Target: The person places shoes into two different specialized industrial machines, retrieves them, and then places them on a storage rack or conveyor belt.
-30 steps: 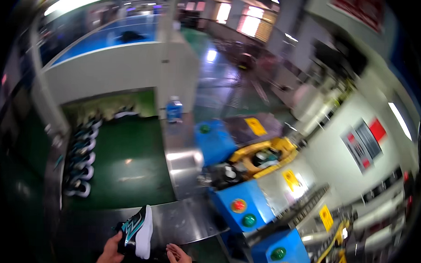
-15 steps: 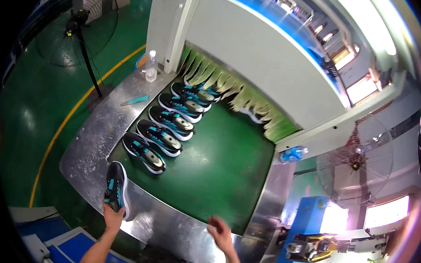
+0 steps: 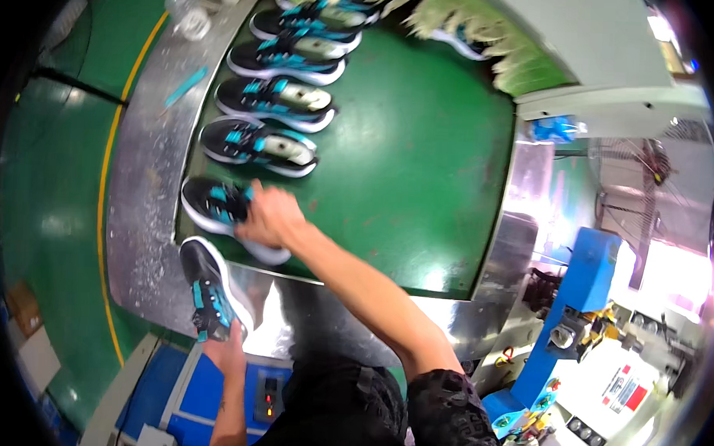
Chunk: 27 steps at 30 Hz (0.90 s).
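My right hand [image 3: 269,217] reaches across the steel rim and grips a black sneaker with teal straps [image 3: 216,206] at the near end of the green conveyor belt [image 3: 422,162]. My left hand [image 3: 228,346] holds a matching black and teal sneaker [image 3: 210,289] by its heel, over the steel edge of the table [image 3: 141,215]. Beyond them, several more of the same sneakers [image 3: 259,145] lie in a row on the belt, running away to the top.
A fringed curtain hangs at the mouth of a white tunnel [image 3: 606,59] at the belt's far end. A clear bottle [image 3: 183,12] and a teal tool [image 3: 185,87] lie on the steel rim. A blue machine [image 3: 574,309] stands at the right, a blue control box [image 3: 233,392] below.
My head has turned down toward the belt. My right hand went from hovering over the steel rim to gripping the nearest sneaker on the belt. The left hand still holds its sneaker.
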Available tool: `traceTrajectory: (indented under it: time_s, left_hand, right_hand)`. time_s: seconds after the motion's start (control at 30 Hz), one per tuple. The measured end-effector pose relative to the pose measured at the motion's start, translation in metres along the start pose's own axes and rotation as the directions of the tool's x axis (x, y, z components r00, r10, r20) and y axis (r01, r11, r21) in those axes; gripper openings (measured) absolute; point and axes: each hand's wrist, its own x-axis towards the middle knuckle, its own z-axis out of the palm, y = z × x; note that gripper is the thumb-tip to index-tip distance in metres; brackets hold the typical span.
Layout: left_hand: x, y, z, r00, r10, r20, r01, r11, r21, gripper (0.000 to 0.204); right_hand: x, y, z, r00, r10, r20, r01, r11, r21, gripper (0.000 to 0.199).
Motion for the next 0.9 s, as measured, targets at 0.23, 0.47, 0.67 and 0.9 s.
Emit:
traceTrajectory:
  time_s: [0.23,0.47,0.67,0.9]
  left_hand:
    - [-0.011,0.067,-0.016,0.782,0.605,-0.152,-0.617,0.713,-0.334,0.074]
    - [-0.128,0.235,0.045,-0.117,0.910,0.397,0.236,0.414,-0.879,0.085]
    - [-0.319,0.216,0.047,-0.353,0.687,0.635,0.103,0.703,-0.703,0.082]
    - [-0.575,0.138,0.026,-0.714,0.470,0.518,0.089,0.796,-0.599,0.075]
  right_hand:
    - [-0.335,0.081,0.006,0.866,0.467,-0.179,-0.185,0.631,0.753,0.035]
    - [-0.430,0.032,-0.003,0.599,0.351,-0.719,0.485,0.556,0.675,0.073]
    - [-0.597,0.077,0.045,0.376,0.532,-0.759,0.602,0.483,0.636,0.078]
    - [-0.852,0.058,0.223,-0.186,0.983,0.004,0.795,0.148,0.589,0.057]
